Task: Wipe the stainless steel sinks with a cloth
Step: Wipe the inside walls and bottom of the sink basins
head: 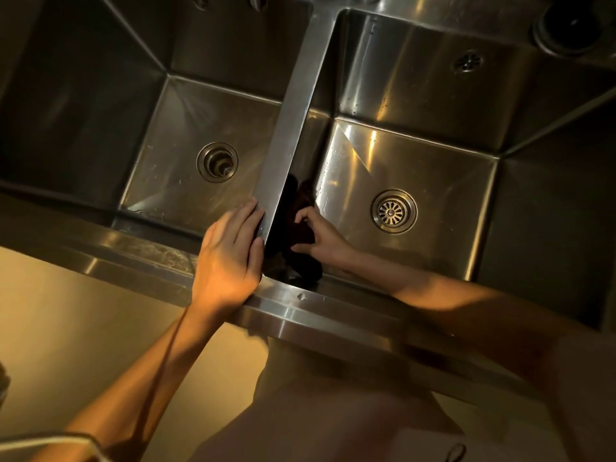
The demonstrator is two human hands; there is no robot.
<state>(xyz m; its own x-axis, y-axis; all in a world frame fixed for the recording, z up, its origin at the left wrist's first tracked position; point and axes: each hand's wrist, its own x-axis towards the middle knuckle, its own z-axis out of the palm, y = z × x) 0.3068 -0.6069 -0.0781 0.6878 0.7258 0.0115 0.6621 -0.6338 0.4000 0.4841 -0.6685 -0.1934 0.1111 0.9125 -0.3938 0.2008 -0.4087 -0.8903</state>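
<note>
Two stainless steel sinks sit side by side, split by a steel divider (293, 128). My right hand (321, 236) is down inside the right sink (433, 105), fingers curled on a dark cloth (300, 258) that lies against the divider's wall at the near left corner. My left hand (230, 255) rests with straight fingers on the near end of the divider, by the front rim (333, 311). The left sink (83, 95) holds nothing but its drain.
The left basin has an open drain (217, 161) and the right basin a slotted strainer (393, 211). An overflow grille (468, 61) sits on the right basin's back wall, and a dark round fitting (570, 25) at the far right corner. Tan floor lies below the rim.
</note>
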